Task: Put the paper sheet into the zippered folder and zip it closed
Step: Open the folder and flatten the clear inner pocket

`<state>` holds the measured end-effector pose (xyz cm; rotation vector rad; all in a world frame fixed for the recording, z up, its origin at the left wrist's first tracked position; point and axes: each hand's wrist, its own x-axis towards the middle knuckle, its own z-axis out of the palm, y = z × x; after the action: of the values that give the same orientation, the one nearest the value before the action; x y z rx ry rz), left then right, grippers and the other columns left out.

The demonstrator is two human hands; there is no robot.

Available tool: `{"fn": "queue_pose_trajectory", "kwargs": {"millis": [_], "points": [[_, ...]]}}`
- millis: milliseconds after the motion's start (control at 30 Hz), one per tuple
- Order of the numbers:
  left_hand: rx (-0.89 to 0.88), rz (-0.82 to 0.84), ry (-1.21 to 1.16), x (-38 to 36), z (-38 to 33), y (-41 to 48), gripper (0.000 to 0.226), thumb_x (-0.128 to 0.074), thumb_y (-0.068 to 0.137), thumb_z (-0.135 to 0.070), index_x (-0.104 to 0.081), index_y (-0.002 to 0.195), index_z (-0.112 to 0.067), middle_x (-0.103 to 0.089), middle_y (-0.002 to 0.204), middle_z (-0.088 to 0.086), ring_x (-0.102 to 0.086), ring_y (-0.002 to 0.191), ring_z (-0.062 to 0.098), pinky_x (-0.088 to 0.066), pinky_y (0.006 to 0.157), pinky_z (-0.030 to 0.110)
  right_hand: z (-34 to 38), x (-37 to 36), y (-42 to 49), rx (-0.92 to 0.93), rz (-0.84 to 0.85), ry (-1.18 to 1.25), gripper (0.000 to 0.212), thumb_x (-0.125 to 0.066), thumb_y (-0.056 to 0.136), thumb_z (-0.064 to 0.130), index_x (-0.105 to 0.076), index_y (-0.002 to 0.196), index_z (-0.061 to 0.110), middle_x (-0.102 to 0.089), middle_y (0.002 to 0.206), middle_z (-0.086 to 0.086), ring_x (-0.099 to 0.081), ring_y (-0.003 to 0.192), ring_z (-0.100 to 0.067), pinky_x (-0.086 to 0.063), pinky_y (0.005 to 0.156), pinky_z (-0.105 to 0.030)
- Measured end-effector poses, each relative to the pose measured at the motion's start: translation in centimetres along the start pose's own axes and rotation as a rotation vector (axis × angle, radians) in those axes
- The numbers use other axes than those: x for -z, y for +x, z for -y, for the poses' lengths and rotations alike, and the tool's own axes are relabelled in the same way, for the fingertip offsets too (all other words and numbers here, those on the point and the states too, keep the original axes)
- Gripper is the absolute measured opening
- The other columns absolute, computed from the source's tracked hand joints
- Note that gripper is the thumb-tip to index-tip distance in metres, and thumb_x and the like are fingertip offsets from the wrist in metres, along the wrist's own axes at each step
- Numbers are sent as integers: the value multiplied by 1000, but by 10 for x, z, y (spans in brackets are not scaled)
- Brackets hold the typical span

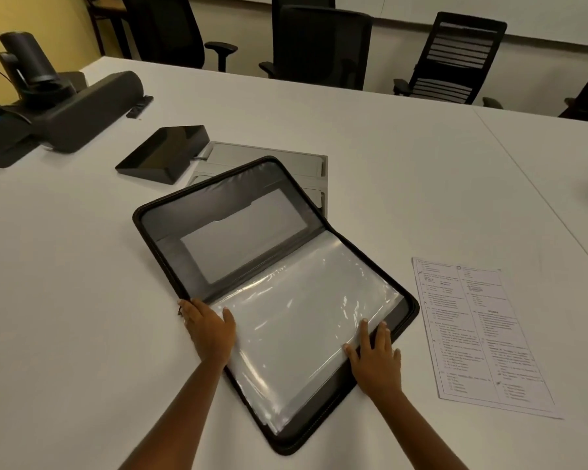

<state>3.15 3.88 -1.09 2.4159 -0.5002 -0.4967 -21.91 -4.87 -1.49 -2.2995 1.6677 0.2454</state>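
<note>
A black zippered folder lies open on the white table, its lid half raised at the back. Clear plastic sleeves fill its near half. My left hand rests on the folder's left edge near the spine, fingers flat and spread. On the right side of the sleeves, my right hand presses flat with its fingertips on the plastic. The printed paper sheet lies flat on the table to the right of the folder, apart from both hands.
A black slanted box and a grey flat panel sit behind the folder. A dark conference camera and speaker bar stand at the far left. Black office chairs line the table's far edge.
</note>
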Motion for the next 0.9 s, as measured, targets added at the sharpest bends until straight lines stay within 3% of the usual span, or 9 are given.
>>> {"fn": "queue_pose_trajectory", "kwargs": {"millis": [133, 233, 333, 400, 533, 667, 900], "points": [[-34, 37, 50, 5, -2, 16, 72, -51, 95, -23, -10, 143, 12, -1, 154, 30, -13, 143, 43, -24, 115, 46, -5, 3, -3, -2, 14, -13, 65, -29, 94, 50, 1, 145, 24, -7, 155, -13, -6, 144, -27, -14, 115, -54], [-28, 15, 103, 5, -6, 18, 71, -52, 94, -23, -13, 143, 10, -3, 154, 30, -13, 142, 42, -21, 115, 48, -13, 15, 8, -12, -75, 3, 57, -34, 94, 44, -15, 144, 23, -23, 150, -12, -19, 141, -26, -21, 113, -53], [13, -39, 110, -3, -12, 4, 67, -51, 93, -20, -16, 145, 5, -1, 153, 33, -9, 143, 42, -18, 114, 53, -23, 32, 28, -9, -126, 42, 54, -42, 93, 36, -25, 141, 17, -26, 148, -15, -23, 139, -29, -30, 110, -50], [67, -61, 54, -11, -14, -11, 67, -52, 93, -19, -15, 146, 2, 1, 152, 36, -6, 143, 43, -15, 114, 55, -30, 42, 43, -14, -124, 47, 55, -44, 93, 33, -25, 141, 14, -24, 149, -17, -23, 139, -31, -33, 110, -49], [46, -78, 15, -24, -10, -36, 67, -52, 93, -17, -15, 145, 4, -5, 150, 38, -12, 142, 46, -18, 115, 51, -42, 57, 70, -111, -37, 146, 60, -43, 94, 33, -16, 143, 12, -17, 152, -20, -16, 141, -34, -24, 112, -55], [3, -67, -29, -28, 1, -54, 69, -53, 92, -18, -15, 146, 3, -7, 153, 31, -17, 142, 41, -26, 113, 46, -48, 63, 79, -113, 51, 260, 64, -46, 93, 31, -14, 143, 7, -27, 146, -25, -29, 135, -38, -30, 109, -54], [-17, -25, -98, -23, 4, -46, 71, -57, 91, -15, -15, 146, 2, -6, 156, 25, -12, 145, 37, -23, 115, 44, -50, 48, 59, -128, -48, 231, 65, -46, 93, 34, -15, 143, 6, -35, 140, -22, -38, 128, -33, -39, 103, -44]]}}
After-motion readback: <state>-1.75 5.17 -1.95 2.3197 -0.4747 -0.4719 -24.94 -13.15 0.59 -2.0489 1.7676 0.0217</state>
